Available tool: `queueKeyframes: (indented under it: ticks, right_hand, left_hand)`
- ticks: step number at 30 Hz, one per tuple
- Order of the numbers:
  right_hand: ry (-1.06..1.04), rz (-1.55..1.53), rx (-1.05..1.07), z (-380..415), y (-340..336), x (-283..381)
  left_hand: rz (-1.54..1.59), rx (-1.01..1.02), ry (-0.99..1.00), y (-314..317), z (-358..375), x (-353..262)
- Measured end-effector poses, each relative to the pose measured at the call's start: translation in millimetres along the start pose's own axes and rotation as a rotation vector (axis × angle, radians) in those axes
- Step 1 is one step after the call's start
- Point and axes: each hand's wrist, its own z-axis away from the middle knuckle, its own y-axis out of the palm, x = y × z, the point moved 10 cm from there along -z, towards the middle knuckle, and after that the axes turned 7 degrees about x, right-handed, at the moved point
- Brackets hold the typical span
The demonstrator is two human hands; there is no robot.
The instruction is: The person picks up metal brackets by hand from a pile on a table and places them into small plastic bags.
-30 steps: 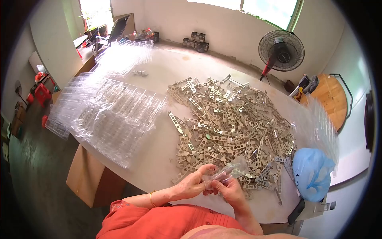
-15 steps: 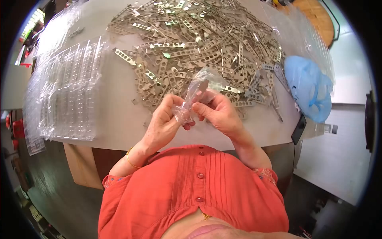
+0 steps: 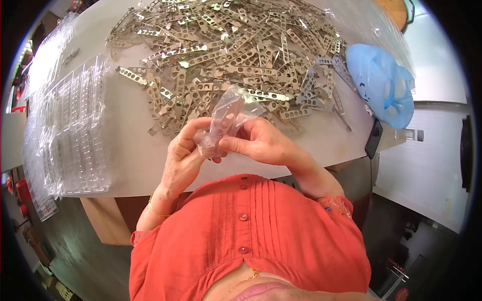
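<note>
A clear plastic bag (image 3: 236, 99), crumpled and see-through, is held between both hands above the table's near side. Inside or behind its film shows a flat metal strip with holes (image 3: 225, 118). My left hand (image 3: 184, 151) is closed on the bag's gathered lower end. From the other side, my right hand (image 3: 261, 143) pinches the bag with thumb and fingers; some fingertips are hidden by the film. Just beyond the hands lies a large heap of perforated metal strips (image 3: 236, 55).
Clear plastic trays (image 3: 80, 130) are stacked on the left of the table (image 3: 135, 170). A blue plastic bag (image 3: 374, 75) and a black phone (image 3: 374, 139) lie at the right edge. More clear plastic sheeting (image 3: 366, 25) is at the back right.
The whole view has shifted with the head, so the hands appear further left. Both hands still hold the bag, with little change in grip.
</note>
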Motion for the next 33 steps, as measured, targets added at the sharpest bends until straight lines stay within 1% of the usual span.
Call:
queueKeyframes:
  ticks: [1, 3, 4, 6, 10, 13, 15, 17, 18, 19, 21, 22, 24, 25, 26, 27, 28, 30, 31, 33]
  right_hand:
    - [-0.004, 0.001, -0.003, 0, -1, -5]
    - [-0.082, -0.030, -0.177, 2, -21, -9]
    - [-0.082, -0.030, -0.180, 3, -22, -8]
    - [-0.071, -0.189, -0.160, 5, -23, -9]
    - [-0.110, -0.136, -0.192, 6, -22, -4]
    - [-0.164, -0.148, -0.216, 8, -27, 5]
    - [-0.129, -0.076, -0.165, 8, -23, 6]
    - [-0.089, -0.071, -0.131, 8, -20, 6]
    - [-0.048, -0.066, -0.099, 8, -18, 4]
    - [-0.050, -0.067, -0.105, 10, -20, 5]
    - [-0.019, -0.052, 0.009, 10, -12, 5]
    - [-0.017, -0.056, 0.007, 10, -13, 6]
    - [-0.094, 0.028, 0.098, 8, -4, 14]
    - [-0.095, 0.027, 0.098, 6, -5, 10]
    - [-0.142, 0.012, 0.099, 5, -5, 7]
    - [-0.187, -0.005, 0.099, 5, -5, 8]
    - [-0.186, -0.006, 0.097, 6, -6, 8]
    - [-0.175, 0.121, 0.065, 6, -8, 11]
    - [-0.175, 0.119, 0.068, 6, -7, 14]
    - [-0.057, 0.082, 0.053, 9, -10, 8]
  left_hand:
    - [-0.011, -0.015, -0.022, -1, 1, -1]
    - [-0.011, -0.012, -0.027, 0, 0, -1]
    - [-0.009, -0.006, -0.033, 2, -1, -1]
    - [-0.012, -0.001, -0.046, 4, -3, 1]
    - [-0.012, 0.032, -0.075, 6, -3, 5]
    - [0.033, 0.014, -0.101, 10, -2, 3]
    - [0.051, 0.024, -0.092, 11, -2, 2]
    - [0.067, 0.034, -0.085, 11, -2, -1]
    - [0.094, 0.038, -0.104, 13, -2, -1]
    - [0.120, 0.046, -0.124, 14, -2, -1]
    - [0.150, 0.060, -0.131, 15, 0, -1]
    - [0.181, 0.066, -0.136, 16, 1, 0]
    - [0.163, 0.074, -0.150, 16, 1, 3]
    - [0.145, 0.083, -0.160, 17, 1, 5]
    - [0.144, 0.085, -0.160, 17, 2, 7]
    - [0.139, 0.082, -0.138, 16, 2, 6]
    - [0.134, 0.078, -0.116, 15, 2, 5]
    - [0.131, 0.070, -0.105, 15, 1, 6]
    - [0.124, 0.063, -0.091, 13, 1, 5]
    - [0.108, 0.047, -0.095, 11, 1, 7]
